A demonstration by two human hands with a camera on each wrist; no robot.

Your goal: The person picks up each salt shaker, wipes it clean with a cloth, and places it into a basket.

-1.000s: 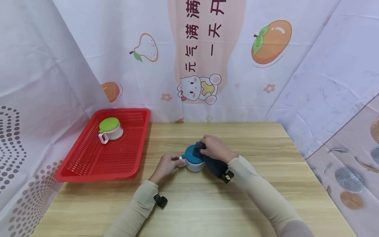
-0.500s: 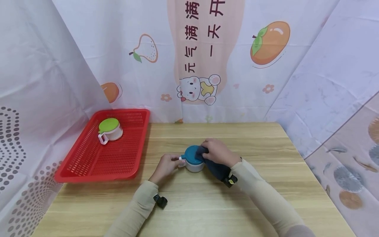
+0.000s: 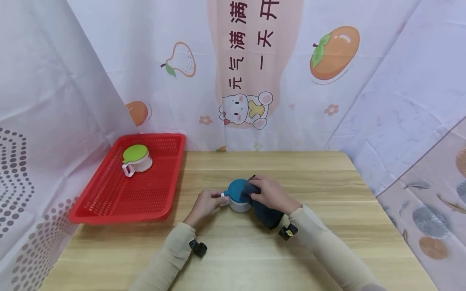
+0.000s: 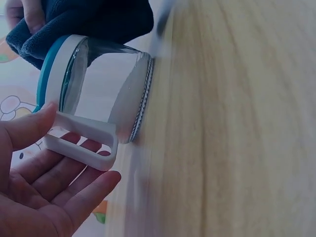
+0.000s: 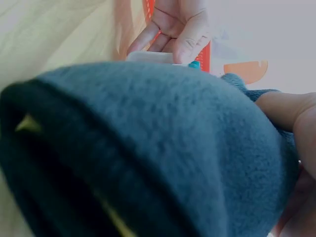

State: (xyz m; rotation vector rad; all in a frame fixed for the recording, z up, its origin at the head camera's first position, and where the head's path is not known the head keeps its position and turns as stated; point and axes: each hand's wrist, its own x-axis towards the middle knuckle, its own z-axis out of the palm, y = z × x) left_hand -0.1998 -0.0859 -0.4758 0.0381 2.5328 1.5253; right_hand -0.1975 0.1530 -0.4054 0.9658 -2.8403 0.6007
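A seasoning jar [image 3: 239, 207] with a clear glass body, blue lid [image 3: 236, 188] and white handle [image 4: 105, 161] stands upright on the table. My left hand [image 3: 204, 206] pinches the handle, the thumb on its top by the lid and the fingers beneath. From the other side, my right hand [image 3: 272, 195] grips a dark blue cloth [image 3: 267, 214] and holds it against the lid's right edge. Loose cloth hangs down beside the glass in the left wrist view. In the right wrist view the cloth [image 5: 163, 128] covers most of the jar.
On the left of the wooden table [image 3: 240, 258] sits a red basket [image 3: 123, 218]. Inside, at its back, lies a similar jar with a green lid [image 3: 135, 152]. Printed curtains [image 3: 291, 137] hang behind the table and along both sides.
My right hand and the cloth have slid from the lid's top toward its right edge, nearer to me. My left hand and the jar have stayed in place.
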